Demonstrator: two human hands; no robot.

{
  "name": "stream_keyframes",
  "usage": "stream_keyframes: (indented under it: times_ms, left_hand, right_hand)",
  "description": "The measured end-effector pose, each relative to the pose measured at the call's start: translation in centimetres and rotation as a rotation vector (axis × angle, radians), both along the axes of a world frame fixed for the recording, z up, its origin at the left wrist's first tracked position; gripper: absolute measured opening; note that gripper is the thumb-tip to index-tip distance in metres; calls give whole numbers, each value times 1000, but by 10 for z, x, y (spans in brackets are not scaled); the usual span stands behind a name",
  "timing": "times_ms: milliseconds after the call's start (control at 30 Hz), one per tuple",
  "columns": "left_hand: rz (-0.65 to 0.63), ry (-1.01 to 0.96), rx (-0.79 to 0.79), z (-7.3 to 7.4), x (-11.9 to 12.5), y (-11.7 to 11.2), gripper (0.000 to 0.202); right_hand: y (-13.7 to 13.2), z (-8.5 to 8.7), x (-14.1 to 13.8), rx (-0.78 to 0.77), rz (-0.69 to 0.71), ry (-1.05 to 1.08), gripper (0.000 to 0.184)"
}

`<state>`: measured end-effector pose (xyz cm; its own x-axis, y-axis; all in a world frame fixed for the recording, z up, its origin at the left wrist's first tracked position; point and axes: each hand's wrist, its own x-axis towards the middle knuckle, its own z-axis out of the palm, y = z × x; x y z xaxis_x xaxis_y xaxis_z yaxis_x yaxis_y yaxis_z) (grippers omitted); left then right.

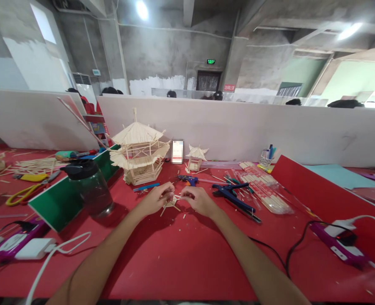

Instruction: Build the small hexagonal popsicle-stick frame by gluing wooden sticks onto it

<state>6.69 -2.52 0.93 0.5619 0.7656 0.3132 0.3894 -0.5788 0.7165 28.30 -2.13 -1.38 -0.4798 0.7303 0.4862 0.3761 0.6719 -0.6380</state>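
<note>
My left hand [158, 199] is closed in a pinch beside a small frame of pale wooden sticks [171, 203] on the red table; what its fingertips hold, if anything, is hidden. Opposite it, my right hand [200, 201] is also pinched, with a short pale wooden stick [178, 198] at its fingertips. Just behind the hands lies a blue glue gun [189, 181]. Beyond the left hand stands a large two-tiered pavilion model made of sticks [139, 154], with a smaller pavilion model [196, 157] farther right.
A dark water bottle [89, 188] and green board [59, 207] stand left. Blue-handled cutters [235, 197] and bagged wooden sticks [266, 188] lie right. A lit phone [177, 151] stands behind. Purple power strips [340, 245] with cables flank both sides. A white partition [238, 131] closes the back.
</note>
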Motion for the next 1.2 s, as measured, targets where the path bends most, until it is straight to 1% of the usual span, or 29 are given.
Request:
stream_keyframes:
  times_ms: [133,300,467,567,667,767,867,933,1000,1067,1200]
  left_hand:
    - [-27,-97,-105,-4,2,0,28]
    - [-43,-150,-164,-4,1,2,31]
    - [1,-164,-129,-2,1,3,29]
    - [32,-165,-111,-2,0,4,27]
    - [49,-156,-105,-3,-1,6,27]
    - [61,-129,-99,-5,0,6,28]
    - [50,-109,-86,-8,4,5,30]
    - [20,-105,-81,-10,6,4,30]
    - [8,-77,-59,-10,6,4,29]
    - [49,-14,-7,-9,1,6,26]
    - [227,168,160,-3,-21,19,20]
  right_hand:
    - [-1,-1,2,0,32,-21,14]
    - [-5,2,1,25,84,-69,15]
    - [-6,5,0,15,-2,-58,9]
    - [-3,4,3,42,-48,-76,14]
    - [1,2,6,59,-69,-86,19]
    - [2,1,5,38,-67,-36,14]
    - [-2,2,1,29,-47,-20,15]
    - [-4,3,-2,63,-48,-56,13]
    - [-5,4,-3,92,-69,-89,16]
    - [-5,4,-2,97,-92,-118,16]
    - [-2,-1,0,102,-86,-192,17]
